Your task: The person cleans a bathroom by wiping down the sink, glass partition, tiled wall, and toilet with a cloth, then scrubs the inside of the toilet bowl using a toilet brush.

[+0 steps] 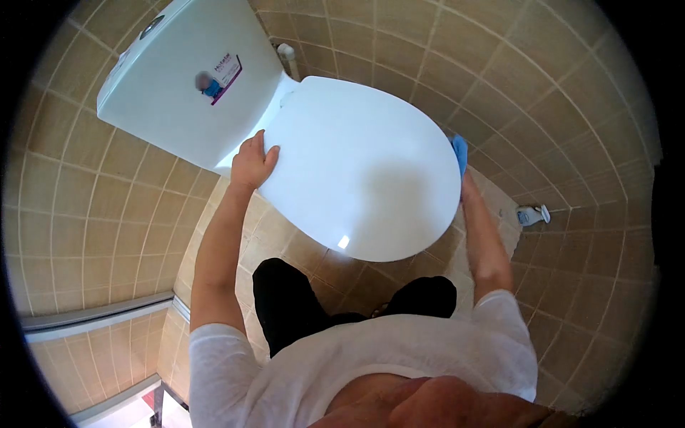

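Observation:
A white toilet lid (342,143) lies closed over the bowl in the middle of the view. My left hand (253,162) rests on the lid's edge near the hinge, its thumb apart from the fingers and nothing in its grasp. At the rounded front end, my right hand (467,188) holds a blue cloth (460,152) against the rim. The lid's edge and the cloth hide most of that hand's fingers.
The white cistern (171,78), with a sticker (217,80) on its front, stands behind the lid. A spray bottle (531,215) is by the right wall (571,128). Beige tiles cover the floor (285,232). A metal rail (100,315) runs along the lower left.

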A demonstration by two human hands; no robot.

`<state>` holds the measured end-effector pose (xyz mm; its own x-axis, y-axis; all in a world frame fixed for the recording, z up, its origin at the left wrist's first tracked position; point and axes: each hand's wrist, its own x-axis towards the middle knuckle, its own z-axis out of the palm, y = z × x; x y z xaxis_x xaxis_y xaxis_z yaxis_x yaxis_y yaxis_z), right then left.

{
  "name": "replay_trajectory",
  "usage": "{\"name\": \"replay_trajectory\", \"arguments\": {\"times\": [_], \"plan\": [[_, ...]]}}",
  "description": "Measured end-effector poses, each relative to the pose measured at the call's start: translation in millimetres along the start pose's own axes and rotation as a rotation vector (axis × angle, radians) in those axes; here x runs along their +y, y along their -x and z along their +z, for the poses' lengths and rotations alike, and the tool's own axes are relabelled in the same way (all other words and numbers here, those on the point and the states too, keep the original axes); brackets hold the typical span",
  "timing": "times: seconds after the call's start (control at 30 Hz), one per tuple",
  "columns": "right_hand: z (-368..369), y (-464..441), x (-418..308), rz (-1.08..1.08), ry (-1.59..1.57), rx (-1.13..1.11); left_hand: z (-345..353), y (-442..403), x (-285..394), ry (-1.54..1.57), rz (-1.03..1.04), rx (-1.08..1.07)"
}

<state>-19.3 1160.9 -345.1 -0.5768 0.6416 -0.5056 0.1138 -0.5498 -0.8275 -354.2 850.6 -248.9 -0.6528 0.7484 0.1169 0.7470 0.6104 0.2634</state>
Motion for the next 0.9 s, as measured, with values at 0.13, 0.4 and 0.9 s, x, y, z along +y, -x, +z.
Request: {"name": "replay_trajectory", "arguments": {"times": [0.13, 0.4, 0.9], "plan": [[4, 78, 70, 0.002, -0.292, 0.193, 2, 0, -1, -0.02, -0.022, -0.002], [92, 196, 107, -0.101, -0.606, 0.274, 4, 3, 0, -0.121, 0.194, 0.203], [110, 213, 118, -0.284, -0.543, 0.078, -2, 113, 122, -0.067, 0.872, -0.2]]}}
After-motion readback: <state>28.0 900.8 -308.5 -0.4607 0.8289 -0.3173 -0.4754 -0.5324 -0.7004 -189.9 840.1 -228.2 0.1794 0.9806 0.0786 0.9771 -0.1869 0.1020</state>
